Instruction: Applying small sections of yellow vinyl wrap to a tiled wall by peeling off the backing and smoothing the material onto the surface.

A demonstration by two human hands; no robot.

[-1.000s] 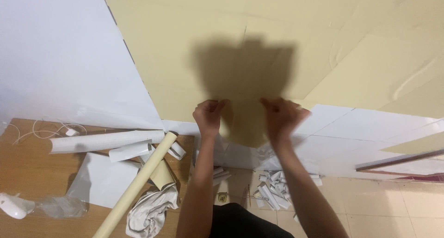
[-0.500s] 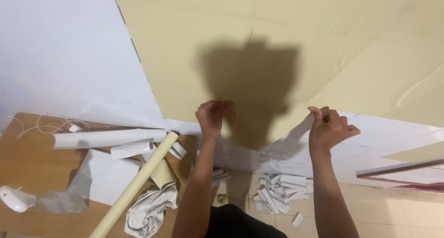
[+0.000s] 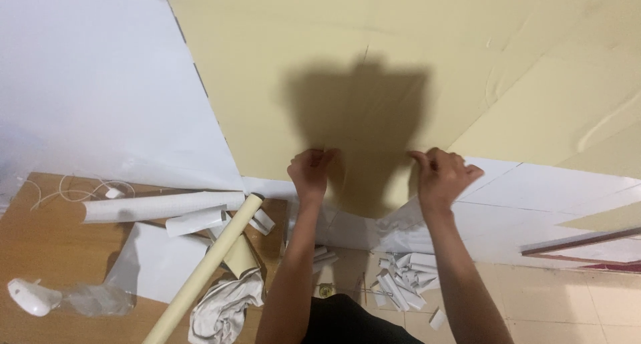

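Note:
A large cream-yellow sheet (image 3: pixel 414 57) covers the wall in front of me, its lower edge running just above the floor. My left hand (image 3: pixel 312 170) pinches that lower edge with closed fingers. My right hand (image 3: pixel 441 174) grips the same edge a little to the right, where white backing paper (image 3: pixel 400 224) hangs down loose beneath it. A dark shadow of me falls on the sheet between and above both hands.
A white wall panel (image 3: pixel 93 97) lies left of the sheet. On a wooden table at lower left sit a white paper roll (image 3: pixel 160 206), a cream roll (image 3: pixel 207 267), crumpled cloth (image 3: pixel 224 310) and a white plastic object (image 3: pixel 30 297). Torn paper strips (image 3: pixel 404 280) litter the tiled floor.
My right hand swung out to the right along the sheet's lower edge, then came back partway toward the left hand. The left hand stayed on the edge.

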